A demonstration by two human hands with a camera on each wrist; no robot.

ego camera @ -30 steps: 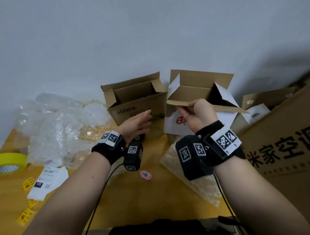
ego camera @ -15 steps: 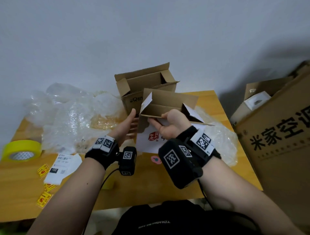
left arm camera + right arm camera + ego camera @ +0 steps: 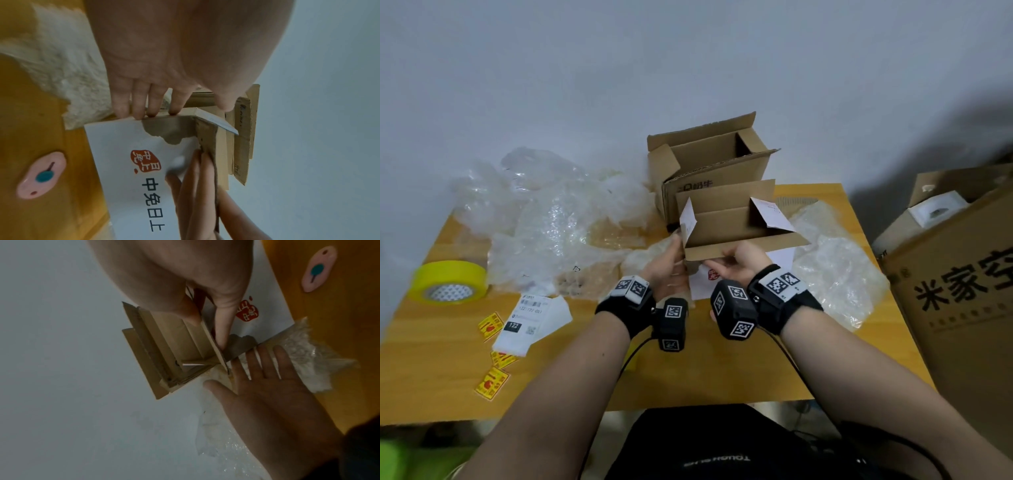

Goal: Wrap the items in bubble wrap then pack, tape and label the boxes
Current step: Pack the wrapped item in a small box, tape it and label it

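A small box [image 3: 739, 248], white outside with a red seal, brown inside, has its top flaps open and stands in front of me on the table. My right hand [image 3: 739, 267] pinches its near flap; the wrist view shows the thumb [image 3: 224, 318] on the flap edge. My left hand [image 3: 669, 263] lies flat with straight fingers [image 3: 139, 104] against the box's left edge [image 3: 127, 162]. Directly behind stands a taller brown box [image 3: 709, 171], open and seemingly empty. Crumpled bubble wrap [image 3: 558, 233] fills the table's left rear, and another sheet [image 3: 835, 263] lies to the right.
A yellow tape roll [image 3: 450, 281] sits at the left edge of the wooden table [image 3: 705, 370]. Shipping labels [image 3: 530, 318] and yellow stickers [image 3: 491, 383] lie front left. A small pink object [image 3: 41, 175] lies near the box. A large printed carton [image 3: 962, 291] stands right of the table.
The white box came down and to the left, in front of the brown box. My left hand left the brown box and now lies against the white box's left side.
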